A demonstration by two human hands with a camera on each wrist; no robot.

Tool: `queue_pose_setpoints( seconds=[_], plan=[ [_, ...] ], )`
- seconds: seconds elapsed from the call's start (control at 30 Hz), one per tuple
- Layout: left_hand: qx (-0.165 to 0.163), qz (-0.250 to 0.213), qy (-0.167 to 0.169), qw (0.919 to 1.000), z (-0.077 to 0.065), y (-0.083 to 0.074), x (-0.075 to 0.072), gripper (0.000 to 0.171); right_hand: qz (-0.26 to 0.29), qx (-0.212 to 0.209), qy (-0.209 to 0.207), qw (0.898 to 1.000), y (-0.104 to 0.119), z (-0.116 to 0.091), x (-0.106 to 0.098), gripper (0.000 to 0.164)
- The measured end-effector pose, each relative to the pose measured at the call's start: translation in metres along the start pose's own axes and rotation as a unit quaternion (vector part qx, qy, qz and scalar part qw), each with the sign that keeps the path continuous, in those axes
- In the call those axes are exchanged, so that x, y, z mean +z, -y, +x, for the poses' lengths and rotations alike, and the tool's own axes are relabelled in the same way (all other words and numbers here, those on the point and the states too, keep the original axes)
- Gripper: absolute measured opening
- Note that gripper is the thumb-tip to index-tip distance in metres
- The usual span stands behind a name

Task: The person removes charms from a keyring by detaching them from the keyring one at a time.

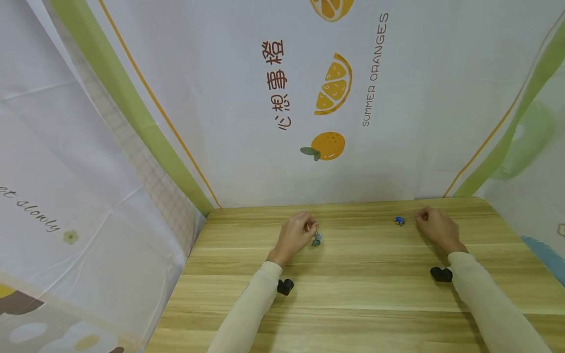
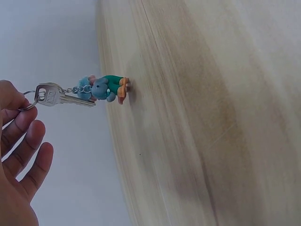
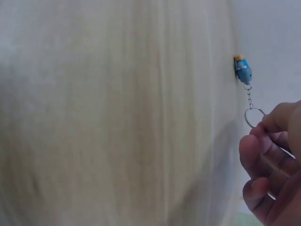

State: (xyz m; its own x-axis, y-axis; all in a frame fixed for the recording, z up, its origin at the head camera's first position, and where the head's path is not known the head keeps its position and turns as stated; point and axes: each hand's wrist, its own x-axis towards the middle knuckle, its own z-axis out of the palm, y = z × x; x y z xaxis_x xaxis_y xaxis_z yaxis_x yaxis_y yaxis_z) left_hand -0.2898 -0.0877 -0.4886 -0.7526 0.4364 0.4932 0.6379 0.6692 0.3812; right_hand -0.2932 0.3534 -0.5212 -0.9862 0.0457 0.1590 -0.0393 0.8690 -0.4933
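Between thumb and forefinger, my left hand [image 1: 293,236] pinches a key ring [image 2: 31,108]. A silver key [image 2: 48,97] and a chained elephant-like figurine [image 2: 99,89] in green hang from that ring, the figurine's feet at or just above the tabletop. Farther right, my right hand [image 1: 438,229] pinches the metal ring [image 3: 246,117] of a keychain. Its short chain leads to a small blue figurine [image 3: 243,70], which lies on the table near the back edge. No key shows on this second ring.
The wood-grain table [image 1: 353,294] meets a white printed cloth [image 1: 243,162] along its back edge. More cloth hangs at the left [image 1: 88,171] and right sides. Black wrist mounts [image 1: 441,274] sit beside both sleeves, close over the table.
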Motion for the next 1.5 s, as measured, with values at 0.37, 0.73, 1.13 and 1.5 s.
queue_pose_setpoints(
  seconds=[0.37, 0.73, 1.13, 1.5],
  plan=[
    [0.003, -0.003, -0.004, 1.0, -0.002, -0.002, -0.001, 0.008, -0.011, 0.027, 0.008, 1.0, -0.005, -0.003, 0.008, 0.028],
    [0.003, -0.006, -0.004, 1.0, -0.004, -0.001, -0.001, 0.007, -0.003, 0.026, -0.001, 1.0, -0.004, -0.006, 0.01, 0.026],
    [-0.002, -0.004, -0.009, 0.9999, -0.003, 0.001, -0.001, 0.009, 0.005, 0.018, -0.01, 1.0, 0.0, -0.006, 0.012, 0.031],
    [0.008, -0.001, -0.026, 0.9996, -0.003, 0.001, 0.0, 0.01, 0.037, -0.028, -0.019, 0.999, 0.033, -0.001, 0.024, 0.028]
  ],
)
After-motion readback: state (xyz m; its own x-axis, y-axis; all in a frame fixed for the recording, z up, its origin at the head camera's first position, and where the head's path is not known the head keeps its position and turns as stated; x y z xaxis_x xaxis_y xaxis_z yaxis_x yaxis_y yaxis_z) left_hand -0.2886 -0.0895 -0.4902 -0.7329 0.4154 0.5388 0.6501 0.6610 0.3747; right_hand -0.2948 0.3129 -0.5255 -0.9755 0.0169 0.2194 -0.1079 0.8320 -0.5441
